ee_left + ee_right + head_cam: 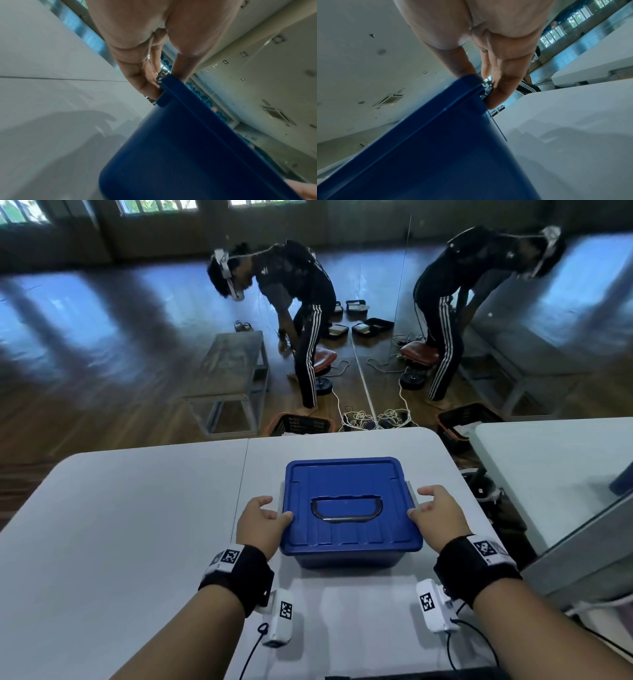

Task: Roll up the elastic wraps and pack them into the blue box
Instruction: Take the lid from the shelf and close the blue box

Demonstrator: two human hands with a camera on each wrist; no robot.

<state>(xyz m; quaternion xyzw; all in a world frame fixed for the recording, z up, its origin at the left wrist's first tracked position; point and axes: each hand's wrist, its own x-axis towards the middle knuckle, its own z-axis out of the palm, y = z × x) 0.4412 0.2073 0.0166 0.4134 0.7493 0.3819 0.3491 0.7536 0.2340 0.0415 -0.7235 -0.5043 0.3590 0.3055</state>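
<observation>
The blue box [346, 484] stands on the white table [137, 525] with its lid on and its recessed handle [346, 510] lying flat. My left hand [265, 517] holds the box's left edge, thumb on the lid and fingers at the grey side latch [281, 498]. My right hand [435, 508] holds the right edge the same way at the other latch [412, 494]. The wrist views show the left hand [163, 79] and the right hand [481, 82] pinching the rim of the box [188, 148] [436, 148]. No elastic wraps are in view.
A second white table [548, 460] stands close on the right, with a narrow gap between. Beyond the far edge lie a basket [301, 424], tangled cords and a low bench [236, 371]. A person [298, 313] bends over there beside a mirror.
</observation>
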